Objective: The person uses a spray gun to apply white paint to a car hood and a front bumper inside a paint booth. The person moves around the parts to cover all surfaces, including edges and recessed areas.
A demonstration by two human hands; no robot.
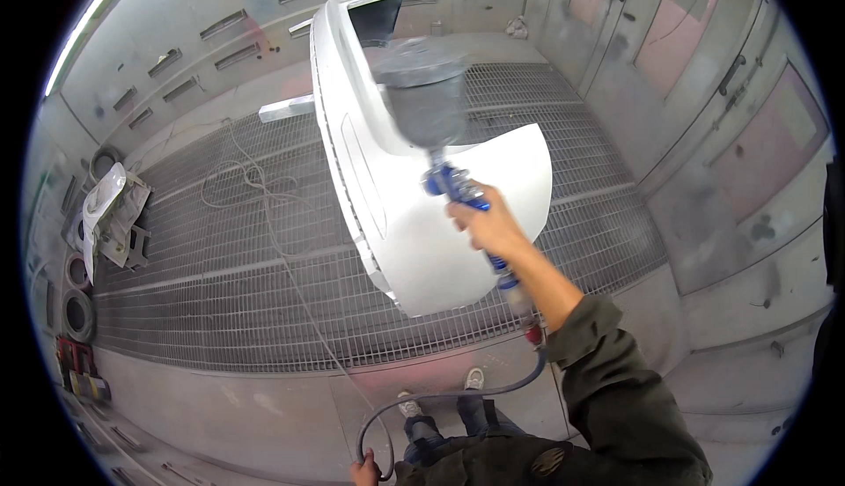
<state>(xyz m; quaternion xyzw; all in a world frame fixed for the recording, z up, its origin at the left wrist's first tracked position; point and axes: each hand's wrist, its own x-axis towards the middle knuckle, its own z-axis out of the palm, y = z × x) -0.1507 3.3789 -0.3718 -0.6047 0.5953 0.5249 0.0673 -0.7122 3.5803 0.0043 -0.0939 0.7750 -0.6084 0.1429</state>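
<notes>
My right hand (482,222) is wrapped round the handle of a blue and silver spray gun (451,185), held over a white curved car body panel (440,257). A grey paint cup (425,103), blurred, sits on top of the gun. Below my hand a red coupling (533,335) joins the gun to a dark hose (453,394), which loops down past my feet. At the bottom edge my left hand (368,470) grips that hose.
The panel stands over a metal floor grating (176,292) in a booth. Grey walls and doors (660,90) border it. At the left are a small white part (106,200) on a stand, tyres (79,314) and a thin line (282,253) lying across the grating.
</notes>
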